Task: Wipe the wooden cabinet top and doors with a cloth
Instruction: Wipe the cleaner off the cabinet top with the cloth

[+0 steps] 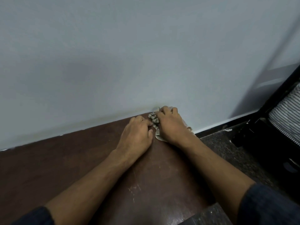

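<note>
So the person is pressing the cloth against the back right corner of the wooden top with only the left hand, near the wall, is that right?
Not quite: the head view shows the right hand on top of the cloth, bunching it. The left hand lies beside it, its fingers at the cloth's edge. The rest holds: back right corner of the wooden top, by the wall.
</note>
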Demonstrator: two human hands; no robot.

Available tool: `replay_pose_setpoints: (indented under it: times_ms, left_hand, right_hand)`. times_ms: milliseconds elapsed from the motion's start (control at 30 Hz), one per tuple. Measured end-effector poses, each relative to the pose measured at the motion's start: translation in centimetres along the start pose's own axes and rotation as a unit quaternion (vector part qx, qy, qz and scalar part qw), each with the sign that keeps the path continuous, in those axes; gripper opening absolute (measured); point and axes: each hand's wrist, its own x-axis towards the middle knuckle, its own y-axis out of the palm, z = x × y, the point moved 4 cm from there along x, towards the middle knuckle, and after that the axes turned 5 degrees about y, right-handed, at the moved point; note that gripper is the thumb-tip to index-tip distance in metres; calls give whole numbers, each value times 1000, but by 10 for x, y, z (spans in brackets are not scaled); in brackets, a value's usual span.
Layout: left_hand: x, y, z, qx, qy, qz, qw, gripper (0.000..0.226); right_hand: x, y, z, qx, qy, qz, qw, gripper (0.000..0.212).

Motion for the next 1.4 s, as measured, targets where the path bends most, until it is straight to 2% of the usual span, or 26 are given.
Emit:
replay_pose_setpoints:
  times_ms: [100,300,433,500,667,733,867,1000,1100,1300,1400]
  left_hand:
    - [3,-2,2,-25,-8,-7,1000,29]
    - [4,-3,7,-61,-36,-12,997,32]
    - [1,-12,16,-105,-70,-80,989,30]
    - [-3,-14,18,-107,-77,-78,988,29]
    - [-16,-15,17,-105,-81,-25,991,28]
    - [-21,-19,15,-101,-77,-20,992,28]
    - [-32,-26,14,-96,-66,-40,992,29]
    - [-48,-29,2,-102,-37,-64,992,32]
    - [-60,-24,-18,-130,-25,-55,990,30]
    - [-79,-13,-45,-82,-4,-7,997,33]
    - [-82,-16,-50,-66,-6,-11,998,32]
  right_hand:
    - [12,0,-4,-2,3,-12,1000,48]
    - [37,2,2,-32,27,-13,999,34]
    - [1,4,14,13,-77,-21,997,48]
    - [-16,8,17,32,-105,-11,994,49]
    - [25,9,17,-40,-23,-17,999,47]
    - [29,8,28,-26,-17,-18,999,43]
    - [-20,0,40,28,-77,3,997,46]
    - [-93,-15,30,33,-52,2,998,57]
    - [-134,-21,23,54,-38,-6,998,47]
    - [-103,-21,6,34,58,-8,998,42]
    - [-127,-23,19,47,39,-10,998,45]
